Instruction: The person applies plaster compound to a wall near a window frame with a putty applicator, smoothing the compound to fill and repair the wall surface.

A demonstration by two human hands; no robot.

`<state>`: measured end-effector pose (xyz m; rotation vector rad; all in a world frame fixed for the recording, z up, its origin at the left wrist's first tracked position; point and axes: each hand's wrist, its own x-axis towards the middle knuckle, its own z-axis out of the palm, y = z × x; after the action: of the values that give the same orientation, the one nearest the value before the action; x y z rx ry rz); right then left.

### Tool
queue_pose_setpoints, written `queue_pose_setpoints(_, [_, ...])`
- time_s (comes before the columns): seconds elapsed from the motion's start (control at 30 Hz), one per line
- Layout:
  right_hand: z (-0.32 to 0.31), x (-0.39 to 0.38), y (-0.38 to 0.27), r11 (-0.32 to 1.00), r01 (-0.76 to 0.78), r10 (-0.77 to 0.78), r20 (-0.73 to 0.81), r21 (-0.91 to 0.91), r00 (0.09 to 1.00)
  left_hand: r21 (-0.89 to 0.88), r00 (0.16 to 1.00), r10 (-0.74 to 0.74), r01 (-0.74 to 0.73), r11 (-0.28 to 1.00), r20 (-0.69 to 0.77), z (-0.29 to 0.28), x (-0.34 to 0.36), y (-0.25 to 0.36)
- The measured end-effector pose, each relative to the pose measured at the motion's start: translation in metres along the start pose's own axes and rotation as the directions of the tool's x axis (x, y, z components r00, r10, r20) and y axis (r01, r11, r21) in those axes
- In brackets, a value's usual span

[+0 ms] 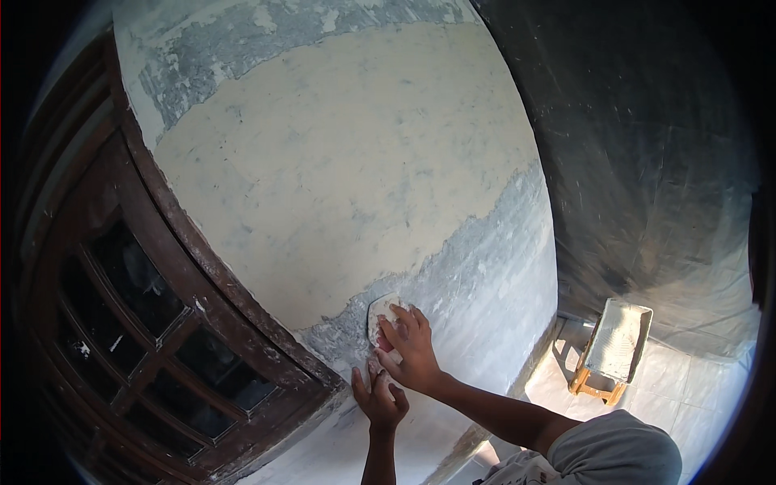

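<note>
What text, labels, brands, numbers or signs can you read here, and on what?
None readable.
Wall: filler and bare patches, no lettering visible.
Brown-framed panes: pale smudges, none legible as text.
Pale tool at the right hand: partly covered, no lettering visible.
Tray: none I can make out.
Grey shirt: small marks near the lower edge, too small and blurred to tell.

We find the wall (347, 162) between the paned frame (182, 303), left, and the sheet (638, 162), right. Before it, our left hand (383, 402) lies below the right hand (414, 352); rightward, a tray (639, 343) sits on a stool (579, 380).
</note>
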<state>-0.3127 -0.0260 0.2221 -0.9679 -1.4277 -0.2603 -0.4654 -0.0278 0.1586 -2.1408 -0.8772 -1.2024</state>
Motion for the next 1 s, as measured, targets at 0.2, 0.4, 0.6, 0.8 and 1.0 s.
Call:
queue_pose_setpoints(0.2, [-0.009, 0.038, 0.0, 0.995, -0.066, 0.053, -0.178, -0.069, 0.983, 0.041, 0.997, -0.062, 0.061, 0.997, 0.037, -0.006, -0.019, -0.006])
queue_pose_setpoints(0.4, [-0.002, -0.016, -0.02, 0.999, 0.047, -0.048, 0.06, 0.017, 0.997, 0.019, 0.995, -0.095, 0.095, 0.995, 0.019, -0.006, -0.023, -0.004])
queue_pose_setpoints(0.6, [-0.044, 0.011, -0.001, 0.99, -0.042, 0.054, -0.088, 0.135, 0.995, -0.129, 0.983, -0.145, 0.13, 0.983, -0.112, -0.007, -0.021, 0.011])
queue_pose_setpoints(0.8, [-0.085, -0.028, 0.037, 0.922, -0.264, 0.297, -0.081, 0.283, 0.951, -0.258, 0.996, -0.091, 0.087, 0.962, -0.005, 0.018, -0.016, 0.054])
queue_pose_setpoints(1.0, [-0.135, -0.038, 0.073, 0.97, -0.238, 0.244, -0.165, 0.051, 0.956, -0.425, 0.983, -0.016, 0.095, 0.9, 0.184, 0.053, 0.006, 0.103])
